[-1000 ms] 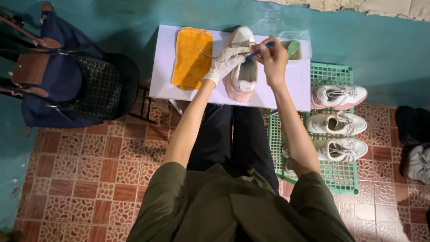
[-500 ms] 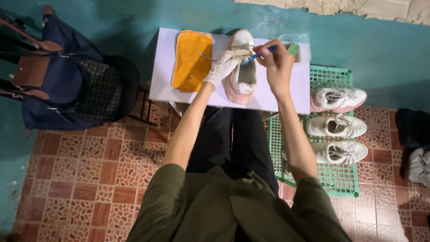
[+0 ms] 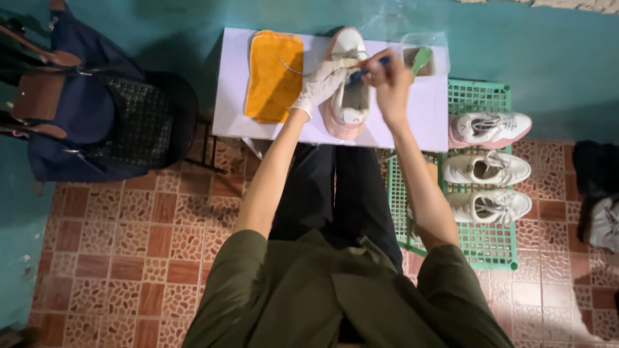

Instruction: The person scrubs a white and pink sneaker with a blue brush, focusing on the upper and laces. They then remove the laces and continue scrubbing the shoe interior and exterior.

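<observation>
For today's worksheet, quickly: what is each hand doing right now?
Left hand, in a white glove: closed on the white-and-pink sneaker.
Right hand, bare: closed on a thin blue-handled brush.

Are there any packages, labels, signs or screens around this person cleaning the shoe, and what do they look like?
No labels, signs or screens show.
Clear plastic container: far right corner of the white table, rectangular, see-through, a green-handled tool leaning in it.
Green plastic crate: on the floor right of the table, flat lattice top, carrying three white sneakers.
</observation>
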